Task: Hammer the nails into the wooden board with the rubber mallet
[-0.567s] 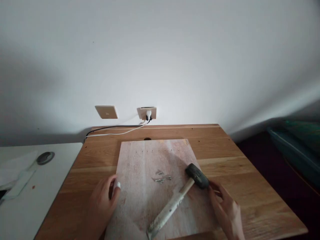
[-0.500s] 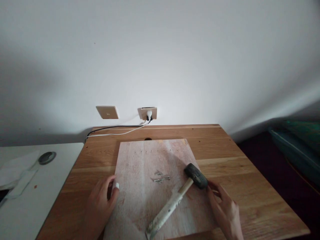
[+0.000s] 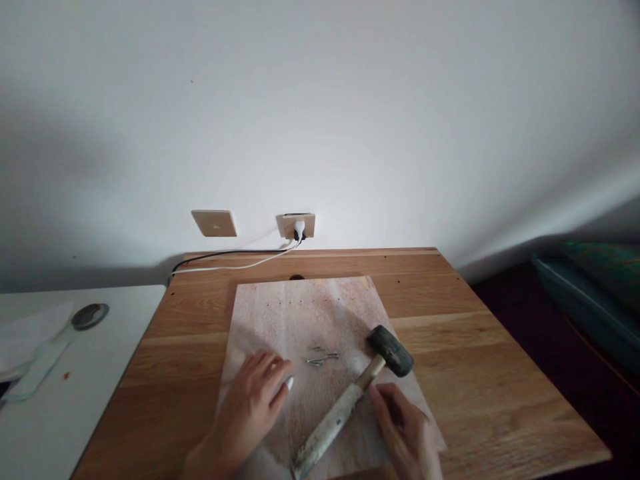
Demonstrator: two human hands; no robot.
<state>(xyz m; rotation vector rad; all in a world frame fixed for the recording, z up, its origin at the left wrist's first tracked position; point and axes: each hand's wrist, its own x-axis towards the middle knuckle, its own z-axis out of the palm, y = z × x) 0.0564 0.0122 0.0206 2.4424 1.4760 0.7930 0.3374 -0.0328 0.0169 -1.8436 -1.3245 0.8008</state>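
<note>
Lower centre of the frame: pale board flat on the wooden counter, a steady bed for the work. Left hand spread open, palm down on the board, gripping nothing, fingertips just short of the small heap of nails. Right hand loosely curled, empty, beside the handle of the mallet. Mallet lying diagonally, dark head toward upper right, handle toward the bottom edge, within easy reach. Socket on the wall behind.
</note>
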